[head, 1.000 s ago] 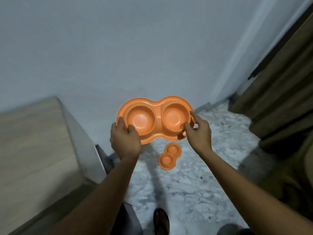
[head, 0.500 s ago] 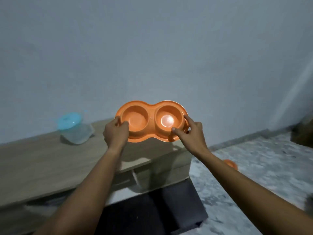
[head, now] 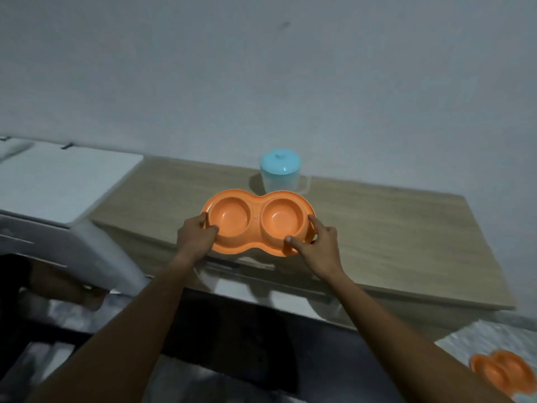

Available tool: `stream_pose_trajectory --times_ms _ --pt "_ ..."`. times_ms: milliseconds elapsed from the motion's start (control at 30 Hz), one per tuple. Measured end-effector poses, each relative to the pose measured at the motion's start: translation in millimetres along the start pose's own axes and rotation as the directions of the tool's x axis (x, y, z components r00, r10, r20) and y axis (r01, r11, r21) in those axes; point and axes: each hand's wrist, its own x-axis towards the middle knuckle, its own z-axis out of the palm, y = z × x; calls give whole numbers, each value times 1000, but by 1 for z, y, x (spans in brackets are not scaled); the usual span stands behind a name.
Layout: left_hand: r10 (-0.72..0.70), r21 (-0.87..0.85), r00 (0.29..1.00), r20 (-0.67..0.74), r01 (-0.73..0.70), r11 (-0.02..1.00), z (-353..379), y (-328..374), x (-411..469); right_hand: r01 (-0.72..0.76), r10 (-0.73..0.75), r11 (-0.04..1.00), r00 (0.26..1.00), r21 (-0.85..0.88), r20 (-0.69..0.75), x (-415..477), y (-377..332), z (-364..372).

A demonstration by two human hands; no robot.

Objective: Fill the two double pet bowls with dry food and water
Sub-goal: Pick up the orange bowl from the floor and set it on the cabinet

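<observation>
- Bowl status: the orange double pet bowl (head: pixel 258 222) was held level with both wells facing up, over the front part of the wooden counter (head: pixel 392 242). Whether its base touched the counter could not be told.
- Left hand (head: pixel 196 237) grasped the left end, thumb over the rim and fingers curled beneath.
- Right hand (head: pixel 318 245) grasped the right end, thumb on the near rim and fingers wrapped round the outer edge.
- Judgement: holding the bowl at both ends kept the long, shallow piece from tipping, which matters more once it carries water.
- Both wells looked empty, with no dry food or water visible.
- A clear container with a pale blue lid (head: pixel 280 173) stood upright on the counter against the wall, just behind the bowl's right well. The lid was on and the contents could not be made out.
- The second orange double bowl (head: pixel 502 373) lay on the marble floor (head: pixel 479 335) at lower right, well apart from the counter. It was blurred, so its fill could not be told.
- A white flat surface (head: pixel 66 181) adjoined the counter on the left.
- Judgement: the task was at an early stage and nothing had been filled. The bowl appeared to be positioned close to the container, probably so that pouring could be done at counter height.
</observation>
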Motion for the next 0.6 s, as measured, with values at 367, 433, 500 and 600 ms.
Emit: stream_pose_trajectory --times_ms 367,433,500,600 --pt "134 154 963 235 -173 973 -14 -80 177 -318 315 948 947 -32 -67 99 -1 139" --pt "177 193 948 263 -232 953 -9 -88 197 -364 360 931 928 -26 -98 106 -2 150" --pt "206 228 930 305 -281 932 -4 -95 209 -394 388 919 912 -23 -130 109 -1 157" --pt "224 224 913 342 -311 924 2 -105 218 -404 388 913 905 -63 -178 112 3 162"
